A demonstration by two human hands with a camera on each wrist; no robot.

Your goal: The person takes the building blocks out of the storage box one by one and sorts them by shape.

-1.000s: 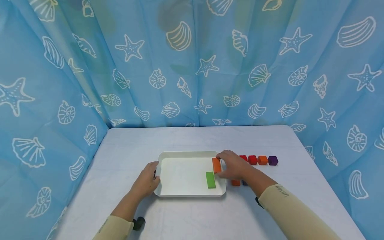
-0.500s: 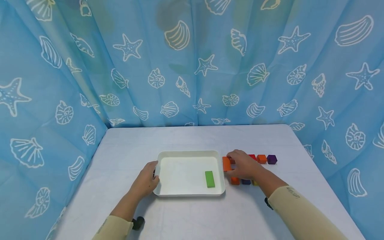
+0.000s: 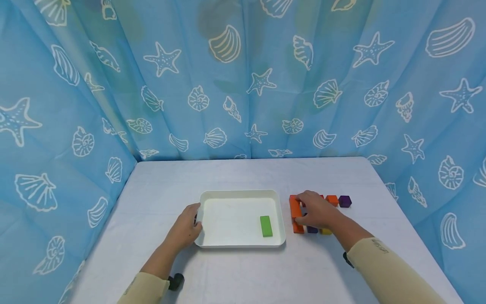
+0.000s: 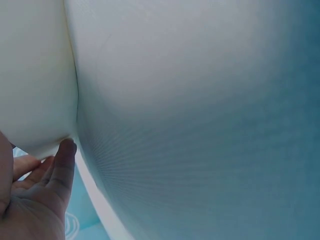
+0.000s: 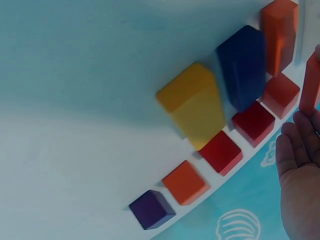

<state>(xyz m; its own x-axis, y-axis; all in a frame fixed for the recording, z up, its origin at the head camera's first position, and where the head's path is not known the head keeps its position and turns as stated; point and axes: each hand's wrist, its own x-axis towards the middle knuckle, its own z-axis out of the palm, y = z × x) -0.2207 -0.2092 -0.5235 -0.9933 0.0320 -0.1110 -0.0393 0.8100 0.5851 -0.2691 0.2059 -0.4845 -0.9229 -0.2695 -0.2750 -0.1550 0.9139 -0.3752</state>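
My right hand point(image 3: 316, 210) pinches an orange rectangular block point(image 3: 295, 207) between thumb and fingers, just right of a white tray point(image 3: 235, 246). The right wrist view catches the held orange block at its right edge, above the fingers point(image 5: 295, 142). Inside the tray, toward its right end, lies a flat green block point(image 3: 266, 226). At the tray's left side, my left hand point(image 3: 186, 227) touches the rim with thumb and fingertips. The left wrist view has those fingers point(image 4: 62, 172) stretched against the tray's edge.
Longer blocks stand near the right hand: orange point(image 5: 279, 37), navy point(image 5: 242, 67) and yellow point(image 5: 195, 107). Behind them run red cubes point(image 5: 220, 152), an orange cube point(image 5: 186, 182) and a purple cube point(image 5: 151, 209). A blue shell-print curtain point(image 3: 243, 105) borders the white table point(image 3: 171, 177).
The right hand has carried the orange block from the tray's right end out over its side, rightward toward the other blocks. The green block and the left hand have stayed put.
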